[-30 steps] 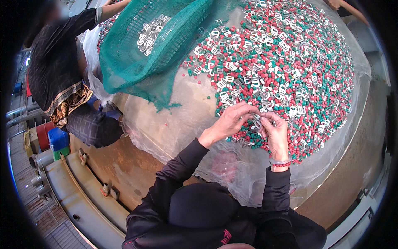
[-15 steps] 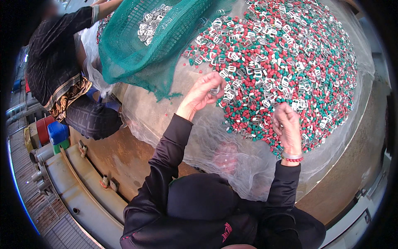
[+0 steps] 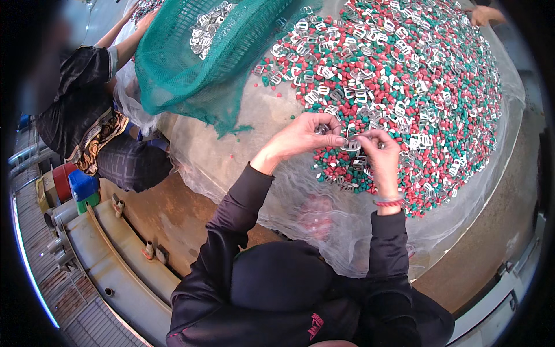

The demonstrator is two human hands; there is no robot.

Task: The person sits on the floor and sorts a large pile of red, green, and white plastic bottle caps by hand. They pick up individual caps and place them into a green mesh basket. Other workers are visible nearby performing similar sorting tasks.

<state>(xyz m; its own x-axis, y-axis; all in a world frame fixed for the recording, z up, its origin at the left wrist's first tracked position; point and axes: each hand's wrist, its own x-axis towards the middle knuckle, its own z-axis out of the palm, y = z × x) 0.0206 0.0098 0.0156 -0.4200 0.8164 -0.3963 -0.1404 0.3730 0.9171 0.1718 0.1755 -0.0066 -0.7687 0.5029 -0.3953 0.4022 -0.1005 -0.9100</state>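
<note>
A big heap of small red, green and white pieces mixed with silver metal clips lies on a clear plastic sheet. Over the heap's near edge my left hand and my right hand meet, pinching one silver metal clip between their fingertips. A few more clips sit inside my left palm. Both arms wear black sleeves, and a red band circles my right wrist.
A green mesh bag with silver clips lies at the upper left, handled by a seated person in dark clothes. Another person's hand shows at the top right. Red, blue and green containers and metal machine parts stand at the left.
My left hand, which was out by the green mesh bag, has come back to the right. Both hands now meet again on a clip at the heap's near edge.
</note>
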